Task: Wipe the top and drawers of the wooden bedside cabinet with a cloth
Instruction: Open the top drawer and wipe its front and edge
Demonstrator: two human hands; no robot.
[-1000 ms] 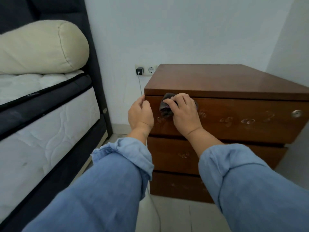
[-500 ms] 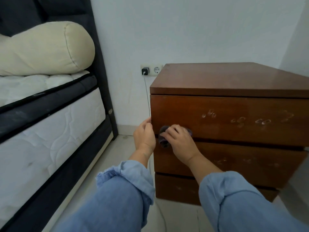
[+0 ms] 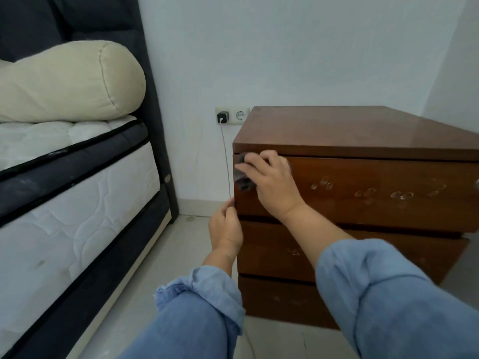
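The wooden bedside cabinet [image 3: 363, 130] stands against the wall on the right, with three drawers stacked down its front. My right hand [image 3: 272, 182] presses a small dark grey cloth [image 3: 242, 174] against the upper left corner of the top drawer [image 3: 388, 193]. Most of the cloth is hidden under my fingers. My left hand [image 3: 225, 226] rests on the cabinet's left front edge, level with the gap under the top drawer, fingers curled against the wood. The drawer front carries pale smudge marks.
A bed with a white mattress [image 3: 64, 203] and a cream bolster pillow [image 3: 67, 81] fills the left. A wall socket with a black charger [image 3: 222, 116] sits behind the cabinet, its white cable [image 3: 226, 164] hanging down by the cabinet's left side. Pale floor tiles [image 3: 186, 244] lie between bed and cabinet.
My right hand has carried the cloth up from the gap under the top drawer to that drawer's upper left corner. My left hand stays on the left edge.
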